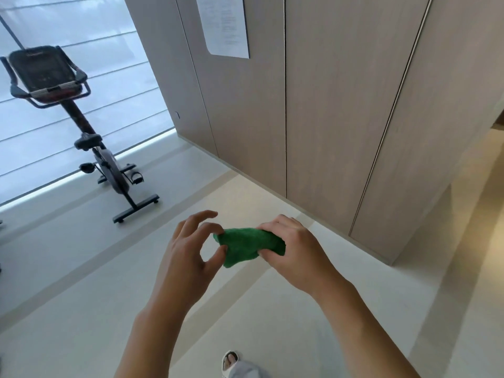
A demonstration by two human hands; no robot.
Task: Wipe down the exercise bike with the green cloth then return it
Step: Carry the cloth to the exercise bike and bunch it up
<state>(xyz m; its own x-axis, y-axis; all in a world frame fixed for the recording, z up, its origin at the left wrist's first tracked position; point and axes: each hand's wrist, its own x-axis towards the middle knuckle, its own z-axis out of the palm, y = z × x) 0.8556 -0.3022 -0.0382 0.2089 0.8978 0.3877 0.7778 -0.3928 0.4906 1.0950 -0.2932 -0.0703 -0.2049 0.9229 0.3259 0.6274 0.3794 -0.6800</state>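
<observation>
**Green cloth held in both hands, bike well off to the left**

A wide stretch of pale grey and beige floor point(81, 268) lies open between the person and the black upright exercise bike point(90, 148), which stands well apart at upper left, close to the bright, horizontally banded window point(81, 77). The bike's front stabiliser bar rests near a darker band in the flooring. To the right, tall light wood wall panels point(327, 118) run down to a skirting edge and end at a corner near the right side; a white printed sheet point(223, 23) hangs on them high up. A sandalled foot point(230, 361) shows at the bottom edge.

The small bunched green terry cloth point(248, 246) is in mid-air at centre, above the floor. The right hand point(294, 252) grips its right end, fingers curled over the top and thumb beneath. The left hand point(191, 249) pinches its left end between thumb and a fingertip, the other fingers spread and raised. The cloth looks crumpled, thick and evenly green.
</observation>
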